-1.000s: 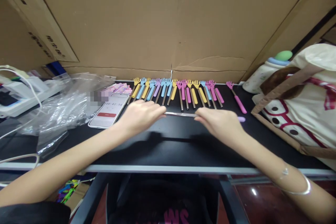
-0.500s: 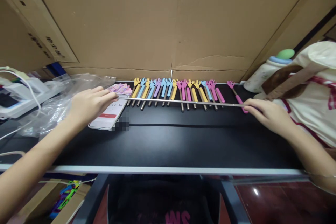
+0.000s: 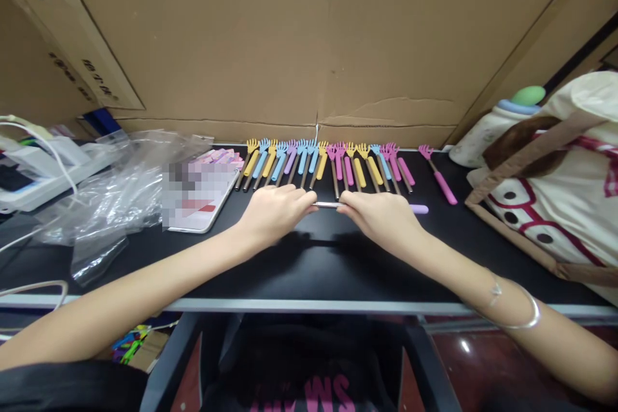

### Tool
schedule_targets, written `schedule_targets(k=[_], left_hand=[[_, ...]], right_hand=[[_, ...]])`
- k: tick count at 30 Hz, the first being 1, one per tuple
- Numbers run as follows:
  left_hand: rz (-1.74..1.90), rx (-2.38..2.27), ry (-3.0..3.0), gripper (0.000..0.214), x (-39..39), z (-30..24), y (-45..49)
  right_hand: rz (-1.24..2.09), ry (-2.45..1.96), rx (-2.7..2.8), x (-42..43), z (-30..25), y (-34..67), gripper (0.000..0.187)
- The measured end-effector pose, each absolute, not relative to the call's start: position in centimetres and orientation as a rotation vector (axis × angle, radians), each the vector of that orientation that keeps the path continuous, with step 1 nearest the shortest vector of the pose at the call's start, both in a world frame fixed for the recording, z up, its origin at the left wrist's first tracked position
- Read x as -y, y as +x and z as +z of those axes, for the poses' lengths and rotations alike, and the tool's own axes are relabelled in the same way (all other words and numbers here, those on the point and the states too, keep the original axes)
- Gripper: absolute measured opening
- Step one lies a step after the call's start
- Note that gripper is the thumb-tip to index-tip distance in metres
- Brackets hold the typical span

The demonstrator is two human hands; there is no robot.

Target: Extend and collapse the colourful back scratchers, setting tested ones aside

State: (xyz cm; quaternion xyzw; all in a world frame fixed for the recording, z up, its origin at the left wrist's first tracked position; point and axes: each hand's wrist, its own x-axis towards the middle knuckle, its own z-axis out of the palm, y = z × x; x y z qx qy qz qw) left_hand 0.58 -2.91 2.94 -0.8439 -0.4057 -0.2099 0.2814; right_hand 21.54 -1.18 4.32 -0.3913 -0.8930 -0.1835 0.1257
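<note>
Both hands grip one telescopic back scratcher, its metal rod showing between them and its purple handle sticking out to the right. My left hand is closed around it on the left; its far end is hidden there. My right hand is closed around it on the right, close to the left hand. Behind the hands lies a row of several back scratchers with yellow, blue, purple and pink hand-shaped heads. A single pink back scratcher lies apart at the right.
A phone lies left of my left hand, with pink packets behind it. Clear plastic bags and a white power strip are further left. A bottle and a cream bag stand right. Cardboard walls the back.
My hands have come together from wide apart, and the long rod between them has shortened to a small stretch. The purple handle now shows beyond my right hand.
</note>
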Motion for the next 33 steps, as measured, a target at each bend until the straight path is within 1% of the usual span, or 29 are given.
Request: schedule_targets(k=[3,8,14,19,22,26,30,33], left_hand=[[-0.550,1.056,-2.277,0.030,2.9,3.3,0.0],[-0.474,1.027,-2.242,0.023,2.9,4.6,-1.9],[-0.500,1.096,-2.201,0.031,2.8,5.8,-3.7],[-0.429,1.215,-2.287,0.035,2.5,5.9,-5.2],[-0.391,1.243,-2.451,0.035,2.3,5.6,-5.8],[-0.396,1.330,-2.656,0.035,2.2,4.4,-6.0],[-0.387,1.441,-2.712,0.030,2.2,3.0,-5.2],[-0.422,1.431,-2.726,0.029,2.2,2.4,-4.5]], right_hand=[[-0.482,-1.098,2.596,1.0,4.6,22.2,0.035],[-0.422,-0.987,2.554,0.4,5.3,24.4,0.029],[-0.310,-0.966,2.565,-0.8,6.2,27.6,0.029],[-0.274,-1.053,2.578,-1.5,6.8,30.3,0.033],[-0.216,-1.067,2.597,-1.7,6.3,31.0,0.033],[-0.054,-1.113,2.646,-2.1,4.5,31.1,0.028],[0.090,-1.155,2.655,-2.0,2.9,30.6,0.023],[0.106,-1.173,2.679,-1.5,2.4,29.9,0.020]])
